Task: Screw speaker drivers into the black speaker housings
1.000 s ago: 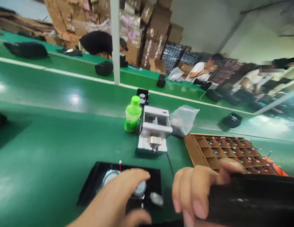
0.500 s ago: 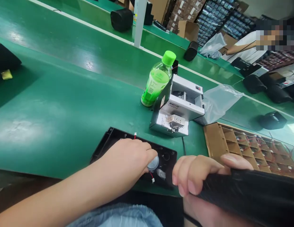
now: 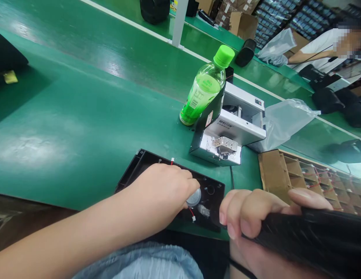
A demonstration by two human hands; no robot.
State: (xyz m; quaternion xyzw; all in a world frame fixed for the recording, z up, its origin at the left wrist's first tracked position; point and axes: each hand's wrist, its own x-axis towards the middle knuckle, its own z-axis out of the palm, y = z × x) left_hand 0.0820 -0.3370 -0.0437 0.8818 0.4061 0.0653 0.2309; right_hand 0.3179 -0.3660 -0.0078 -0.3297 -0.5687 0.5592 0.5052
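Note:
A black panel [image 3: 215, 197] lies on the green table, with a round grey disc [image 3: 194, 197] and red wires ending in white plugs on it. My left hand [image 3: 171, 190] is over the panel, its fingers curled at the disc's left edge; what they hold, if anything, is hidden. My right hand [image 3: 256, 211] is wrapped round a thick black tool [image 3: 314, 236] that runs off the right edge. The tool's tip, near the panel's right side, is hidden by the fingers. A piece of clear material lies on the panel below the disc.
Behind the panel stand a silver and black machine [image 3: 229, 128] and a green-capped bottle [image 3: 202, 89]. To the right are a divided cardboard box [image 3: 272, 170] with wired parts and a clear plastic bag [image 3: 287, 120]. A person [image 3: 322, 52] is at the far right.
The camera view has shifted, so the table things appear further right and slightly higher. Both hands keep nearly the same pose over and beside the panel.

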